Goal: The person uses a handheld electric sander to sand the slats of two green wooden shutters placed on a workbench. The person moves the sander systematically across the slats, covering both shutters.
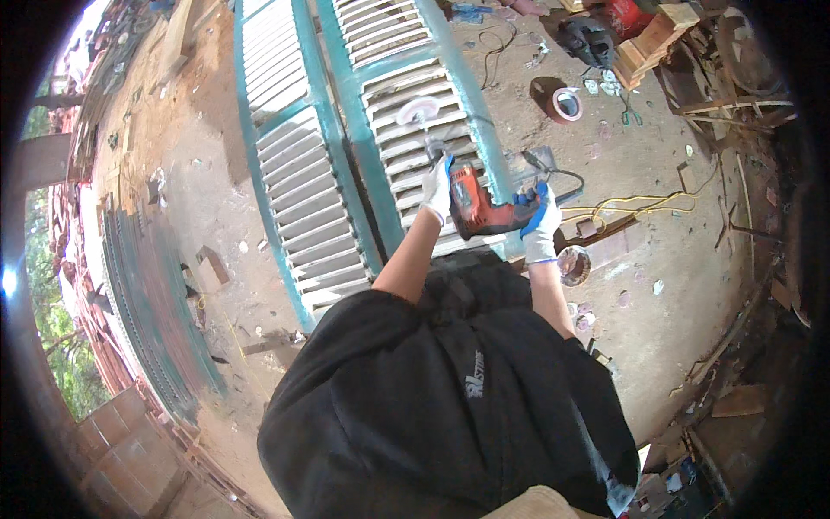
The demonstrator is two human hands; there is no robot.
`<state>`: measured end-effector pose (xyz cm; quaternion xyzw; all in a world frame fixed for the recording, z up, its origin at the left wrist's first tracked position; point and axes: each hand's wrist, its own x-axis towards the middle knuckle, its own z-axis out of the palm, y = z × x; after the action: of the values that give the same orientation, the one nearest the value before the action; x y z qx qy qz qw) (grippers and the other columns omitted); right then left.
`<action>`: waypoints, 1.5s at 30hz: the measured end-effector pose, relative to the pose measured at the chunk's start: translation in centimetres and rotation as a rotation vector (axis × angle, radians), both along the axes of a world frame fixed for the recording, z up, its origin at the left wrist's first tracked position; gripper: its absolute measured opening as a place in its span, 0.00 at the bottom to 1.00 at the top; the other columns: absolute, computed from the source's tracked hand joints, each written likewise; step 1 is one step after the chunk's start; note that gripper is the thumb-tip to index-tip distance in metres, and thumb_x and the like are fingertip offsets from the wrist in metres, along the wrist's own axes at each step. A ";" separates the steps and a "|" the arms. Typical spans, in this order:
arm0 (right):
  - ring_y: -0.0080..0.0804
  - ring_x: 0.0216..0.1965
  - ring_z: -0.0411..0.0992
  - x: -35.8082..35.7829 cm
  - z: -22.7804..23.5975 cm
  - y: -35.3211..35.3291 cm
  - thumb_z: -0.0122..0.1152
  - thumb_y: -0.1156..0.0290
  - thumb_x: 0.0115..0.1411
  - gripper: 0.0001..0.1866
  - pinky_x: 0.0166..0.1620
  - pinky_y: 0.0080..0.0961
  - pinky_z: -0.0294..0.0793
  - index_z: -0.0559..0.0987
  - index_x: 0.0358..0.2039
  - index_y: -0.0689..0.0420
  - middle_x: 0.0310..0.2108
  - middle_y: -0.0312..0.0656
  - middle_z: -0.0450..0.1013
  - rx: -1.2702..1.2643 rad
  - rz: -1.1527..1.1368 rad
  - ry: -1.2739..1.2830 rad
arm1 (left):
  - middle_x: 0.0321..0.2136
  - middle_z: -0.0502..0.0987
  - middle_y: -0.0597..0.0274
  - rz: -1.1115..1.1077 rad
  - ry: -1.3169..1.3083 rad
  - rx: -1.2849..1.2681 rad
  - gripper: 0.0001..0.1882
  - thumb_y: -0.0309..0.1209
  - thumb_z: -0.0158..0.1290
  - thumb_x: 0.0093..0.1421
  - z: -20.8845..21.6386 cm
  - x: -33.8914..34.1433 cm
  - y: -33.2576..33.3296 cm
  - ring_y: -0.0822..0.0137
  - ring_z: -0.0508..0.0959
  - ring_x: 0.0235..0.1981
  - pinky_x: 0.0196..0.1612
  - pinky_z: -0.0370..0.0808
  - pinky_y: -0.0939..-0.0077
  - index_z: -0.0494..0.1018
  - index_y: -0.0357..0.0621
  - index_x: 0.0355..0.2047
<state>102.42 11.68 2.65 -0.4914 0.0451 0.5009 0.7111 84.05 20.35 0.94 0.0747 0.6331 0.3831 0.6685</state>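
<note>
Both my hands wear white gloves and hold a red and black power drill (473, 206). My left hand (438, 189) grips the front of its body; my right hand (540, 223) holds the rear handle. A blurred round spinning attachment (418, 111) on the drill's shaft touches the slats of a louvered shutter panel (406, 130) with a teal frame, lying flat in front of me. A second teal louvered panel (290, 164) lies beside it on the left.
A roll of red tape (566, 104) and a yellow cord (635, 206) lie on the dusty concrete floor (674, 259) to the right. Wood scraps and tools (640, 43) are piled at the upper right. Stacked boards (147, 285) line the left.
</note>
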 end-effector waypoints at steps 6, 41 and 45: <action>0.33 0.25 0.69 -4.0 3.7 0.3 0.60 0.64 0.55 0.10 0.31 0.36 0.73 0.73 0.29 0.58 0.24 0.37 0.67 0.039 -0.200 0.013 | 0.25 0.74 0.66 -0.239 -0.068 0.239 0.18 0.48 0.53 0.55 2.9 -2.1 2.3 0.72 0.73 0.24 0.30 0.71 0.76 0.75 0.46 0.33; 0.31 0.19 0.68 -11.2 4.8 2.3 0.63 0.66 0.53 0.10 0.26 0.32 0.74 0.75 0.25 0.59 0.21 0.39 0.71 0.036 0.278 -0.127 | 0.30 0.76 0.60 0.254 -0.216 0.135 0.15 0.41 0.51 0.58 -3.4 -13.3 -2.1 0.62 0.77 0.30 0.35 0.76 0.64 0.71 0.45 0.39; 0.31 0.28 0.69 -10.0 5.3 -0.6 0.61 0.65 0.55 0.11 0.33 0.33 0.72 0.76 0.33 0.59 0.26 0.37 0.70 -0.088 0.007 0.020 | 0.27 0.76 0.64 -0.052 0.121 0.504 0.15 0.41 0.54 0.57 -0.6 -10.1 -1.0 0.70 0.75 0.24 0.30 0.74 0.73 0.75 0.44 0.38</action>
<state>92.44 11.09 7.91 -0.5172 0.0723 0.5056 0.6867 73.94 19.31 0.35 0.2780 0.5543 0.5062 0.5994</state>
